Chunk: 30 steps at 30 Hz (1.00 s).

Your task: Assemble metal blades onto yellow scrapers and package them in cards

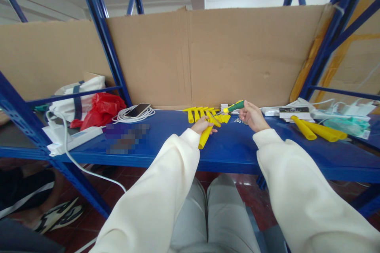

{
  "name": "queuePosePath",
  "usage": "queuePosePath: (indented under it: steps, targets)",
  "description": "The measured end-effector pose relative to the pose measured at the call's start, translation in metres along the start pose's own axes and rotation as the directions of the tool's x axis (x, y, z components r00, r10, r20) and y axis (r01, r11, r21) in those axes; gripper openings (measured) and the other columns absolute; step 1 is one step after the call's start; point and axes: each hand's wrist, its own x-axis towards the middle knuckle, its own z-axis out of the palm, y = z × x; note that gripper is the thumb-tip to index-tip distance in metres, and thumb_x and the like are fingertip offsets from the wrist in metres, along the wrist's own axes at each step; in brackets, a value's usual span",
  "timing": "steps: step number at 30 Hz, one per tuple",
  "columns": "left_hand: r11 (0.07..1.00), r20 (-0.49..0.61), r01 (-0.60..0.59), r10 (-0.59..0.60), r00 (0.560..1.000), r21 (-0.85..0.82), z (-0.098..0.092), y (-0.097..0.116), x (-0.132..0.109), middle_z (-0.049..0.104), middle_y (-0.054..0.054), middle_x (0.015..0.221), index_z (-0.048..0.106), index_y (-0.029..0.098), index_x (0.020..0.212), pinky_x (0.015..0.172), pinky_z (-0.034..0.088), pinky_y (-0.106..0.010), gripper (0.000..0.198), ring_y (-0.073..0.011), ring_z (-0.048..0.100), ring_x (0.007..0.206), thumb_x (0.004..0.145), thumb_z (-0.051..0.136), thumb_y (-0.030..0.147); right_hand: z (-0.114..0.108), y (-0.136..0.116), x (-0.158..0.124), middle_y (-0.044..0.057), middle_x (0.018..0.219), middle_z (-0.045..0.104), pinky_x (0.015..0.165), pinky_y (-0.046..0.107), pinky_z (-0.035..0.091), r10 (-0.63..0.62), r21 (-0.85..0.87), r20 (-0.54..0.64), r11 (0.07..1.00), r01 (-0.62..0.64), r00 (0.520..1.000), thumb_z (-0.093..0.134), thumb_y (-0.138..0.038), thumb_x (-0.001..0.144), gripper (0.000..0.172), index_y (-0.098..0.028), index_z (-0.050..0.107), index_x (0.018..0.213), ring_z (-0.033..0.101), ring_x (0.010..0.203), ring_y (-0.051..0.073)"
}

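My left hand (202, 125) is closed around a yellow plastic piece (204, 137) that sticks out toward me, low over the blue shelf (166, 142). My right hand (252, 116) grips a screwdriver (234, 107) with a green and yellow handle, its metal tip pointing left toward the piece in my left hand. Just behind both hands lies a row of several yellow plastic pieces (204, 113) against the cardboard back. Small screws (238, 120) lie on the shelf between my hands.
A phone on a coiled white cable (137, 111), a red bag (101, 110), a white bag (77, 95) and a white power strip (74, 137) sit left. More long yellow pieces (317, 129), a white box (293, 112) and teal packaging (346, 125) lie right. Another person's shoe (57, 214) is lower left.
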Motion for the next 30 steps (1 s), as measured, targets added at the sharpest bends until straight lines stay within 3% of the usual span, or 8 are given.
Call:
queuePosePath:
  steps: [6,18,23,30]
  targets:
    - [1.000,-0.018,0.008,-0.007,1.000,0.012,0.002,0.002,-0.004,0.067,-0.017,0.126,0.040,0.021,0.142,0.043,0.048,-0.017,0.062,-0.0220,0.078,0.083,0.086,0.057,0.000,-0.002,0.004,0.004,-0.009,0.047,0.047,0.037,0.019,0.035,-0.033,0.037,0.005,0.999,0.033,0.999,0.086,-0.061,0.070,0.050,-0.024,0.051,0.076,0.044,0.038,0.008]
    - [0.998,0.005,0.013,-0.014,1.000,0.065,0.003,0.003,-0.006,0.069,-0.012,0.118,0.043,0.022,0.134,0.044,0.048,-0.016,0.051,-0.0189,0.077,0.079,0.089,0.053,0.001,-0.001,0.006,0.004,-0.009,0.048,0.049,0.034,0.018,0.032,-0.013,0.014,-0.054,1.000,0.013,0.998,0.089,-0.073,0.051,0.068,-0.023,0.046,0.068,0.041,0.037,0.005]
    - [0.997,0.009,0.006,-0.006,1.000,0.078,0.002,0.002,-0.004,0.070,-0.011,0.116,0.045,0.021,0.129,0.044,0.049,-0.016,0.045,-0.0131,0.072,0.066,0.089,0.054,0.002,0.002,0.003,0.001,-0.008,0.047,0.049,0.033,0.019,0.031,0.059,-0.018,-0.052,0.998,-0.060,0.997,0.084,-0.073,0.062,0.063,-0.024,0.046,0.071,0.042,0.036,0.007]
    - [0.998,0.035,-0.015,0.013,0.999,0.053,-0.002,-0.003,0.004,0.069,-0.013,0.119,0.046,0.020,0.128,0.050,0.052,-0.021,0.051,-0.0152,0.073,0.064,0.083,0.062,0.003,0.003,0.003,0.002,-0.009,0.044,0.046,0.033,0.019,0.031,0.060,-0.019,-0.069,0.998,-0.061,0.996,0.084,-0.065,0.066,0.057,-0.024,0.044,0.071,0.041,0.035,0.007]
